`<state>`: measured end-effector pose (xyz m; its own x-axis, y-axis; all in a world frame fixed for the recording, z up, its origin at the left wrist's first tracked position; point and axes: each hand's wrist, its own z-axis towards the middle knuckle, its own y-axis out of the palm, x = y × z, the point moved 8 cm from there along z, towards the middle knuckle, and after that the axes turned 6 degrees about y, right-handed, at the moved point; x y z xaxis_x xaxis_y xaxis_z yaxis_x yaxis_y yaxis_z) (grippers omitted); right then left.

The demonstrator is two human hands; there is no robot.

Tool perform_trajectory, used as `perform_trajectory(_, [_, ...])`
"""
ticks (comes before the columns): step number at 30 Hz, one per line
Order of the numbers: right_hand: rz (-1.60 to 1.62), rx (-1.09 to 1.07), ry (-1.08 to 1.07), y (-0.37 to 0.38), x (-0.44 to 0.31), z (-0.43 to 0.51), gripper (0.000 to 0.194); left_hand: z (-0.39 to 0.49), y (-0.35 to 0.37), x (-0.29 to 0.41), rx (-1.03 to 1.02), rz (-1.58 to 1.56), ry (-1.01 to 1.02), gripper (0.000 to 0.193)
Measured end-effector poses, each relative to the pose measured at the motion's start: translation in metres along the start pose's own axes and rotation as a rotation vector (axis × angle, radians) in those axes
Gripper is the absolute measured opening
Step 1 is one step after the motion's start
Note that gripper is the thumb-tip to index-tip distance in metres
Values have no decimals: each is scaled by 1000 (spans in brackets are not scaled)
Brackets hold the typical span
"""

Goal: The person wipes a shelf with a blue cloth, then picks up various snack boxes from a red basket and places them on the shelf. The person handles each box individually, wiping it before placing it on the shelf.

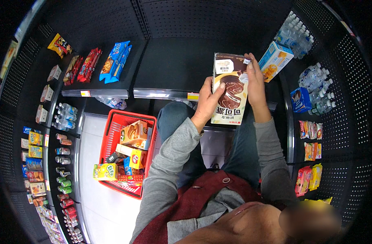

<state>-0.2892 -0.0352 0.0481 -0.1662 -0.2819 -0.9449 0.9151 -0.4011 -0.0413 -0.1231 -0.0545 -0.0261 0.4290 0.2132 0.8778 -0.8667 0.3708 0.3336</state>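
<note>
Between my two hands is a box of chocolate pies [230,100], brown and cream, its printing upside down to me. My left hand [211,99] grips the box's left edge, thumb lying on the front. My right hand [255,82] is pressed along the opposite edge, with fingers near the top corner. Just right of that hand, a blue and white Franzzi biscuit box [276,61] stands on the black shelf [170,65]. To my left, a red shopping basket [110,125] rests on the floor, filled with several snack boxes and packets.
Blue cookie packs [116,62] and red snack packs [90,65] lie on the shelf's left part. Bottled water [295,36] and a blue box [301,100] occupy the right side. Drink cans [64,181] line the lower left shelf. A metal price rail [161,93] runs along the front edge.
</note>
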Motion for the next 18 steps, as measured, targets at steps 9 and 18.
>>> perform_trajectory(9, [-123,-141,139,25,63,-88,44,4,-41,6,318,-283,40,37])
perform_trajectory(18, [130,-206,285,5,60,-94,46,3,-6,19,-23,-747,-159,59])
